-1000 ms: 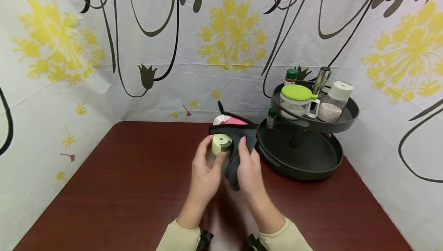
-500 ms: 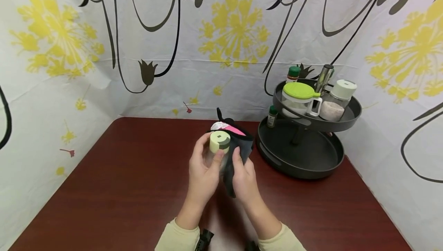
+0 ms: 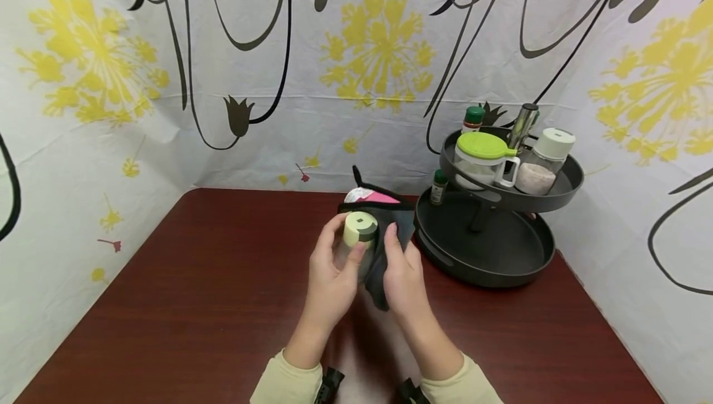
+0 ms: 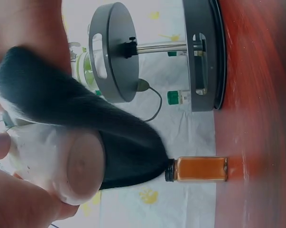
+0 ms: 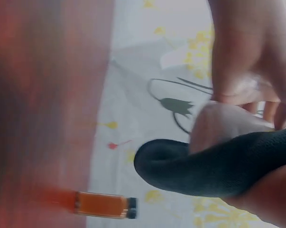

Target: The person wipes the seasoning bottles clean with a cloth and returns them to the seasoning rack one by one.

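Observation:
In the head view my left hand [image 3: 333, 274] grips a clear jar with a pale cream cap [image 3: 360, 227], fingers around its side and thumb on its front. My right hand [image 3: 405, 277] holds a dark grey cloth [image 3: 382, 255] with black edging against the jar's right side. A pink and white patch [image 3: 374, 196] shows above the cloth's edge. The left wrist view shows the jar's round base [image 4: 85, 166] with the cloth [image 4: 86, 107] beside it. In the right wrist view the cloth [image 5: 204, 166] lies along the jar [image 5: 218, 123].
A two-tier black rack [image 3: 484, 255] stands at the right. Its upper tier carries a green-lidded pot [image 3: 479, 159], a white-capped jar [image 3: 538, 169] and other containers; a small green-capped bottle [image 3: 437, 187] is on the lower tier. An orange-brown bottle [image 4: 200, 169] stands on the table [image 3: 195, 280].
Over the last half second both hands, with the jar and cloth, have shifted slightly right. The cloth's top edge has spread flatter behind the cap, as it was a second ago.

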Demonstrator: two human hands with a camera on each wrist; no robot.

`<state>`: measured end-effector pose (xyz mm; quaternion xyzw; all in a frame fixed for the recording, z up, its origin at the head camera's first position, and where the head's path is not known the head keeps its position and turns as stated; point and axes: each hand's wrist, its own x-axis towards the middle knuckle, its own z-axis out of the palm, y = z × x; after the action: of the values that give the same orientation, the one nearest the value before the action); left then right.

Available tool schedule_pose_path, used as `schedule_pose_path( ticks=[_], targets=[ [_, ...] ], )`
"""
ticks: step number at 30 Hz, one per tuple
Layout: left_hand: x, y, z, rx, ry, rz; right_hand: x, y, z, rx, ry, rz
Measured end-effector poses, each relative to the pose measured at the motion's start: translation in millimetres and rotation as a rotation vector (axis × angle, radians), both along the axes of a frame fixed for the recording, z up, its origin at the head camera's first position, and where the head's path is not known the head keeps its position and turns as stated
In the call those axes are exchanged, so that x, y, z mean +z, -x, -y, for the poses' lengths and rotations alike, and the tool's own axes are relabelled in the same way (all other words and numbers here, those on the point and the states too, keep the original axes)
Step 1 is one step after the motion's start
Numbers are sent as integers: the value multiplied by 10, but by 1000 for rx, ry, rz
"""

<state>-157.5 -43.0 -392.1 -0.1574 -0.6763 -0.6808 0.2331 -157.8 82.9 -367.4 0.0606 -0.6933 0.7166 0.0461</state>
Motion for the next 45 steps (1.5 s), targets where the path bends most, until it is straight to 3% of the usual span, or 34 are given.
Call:
schedule_pose_path(
  ticks=[4,9,16,19,23,28,31,40,45],
  targets=[
    [8,-3,6,8,18,-10,50,-32,5,-4,1,-54],
    [21,-16,29,8,1,-11,-85,-44,32,-6,-56,-64],
    [22,6,51,20,-33,-5,-356,-30,61,-12,-124,6],
    [3,19,47,17,-47,9,-388,-29,66,-29,-143,41],
    [-41,31,23,13,-31,17,-258,-15,56,-44,-94,45],
    [-76,13,-13,20,13,20,28,-34,18,-32,18,-30],
    [-77,3,-18,28,7,16,83,-71,15,-28,28,-50],
    [-46,8,31,49,-30,-4,-297,-51,76,-9,-51,-24],
    [-52,10,29,37,-38,-4,-284,-16,68,-1,-43,66]
  ],
)
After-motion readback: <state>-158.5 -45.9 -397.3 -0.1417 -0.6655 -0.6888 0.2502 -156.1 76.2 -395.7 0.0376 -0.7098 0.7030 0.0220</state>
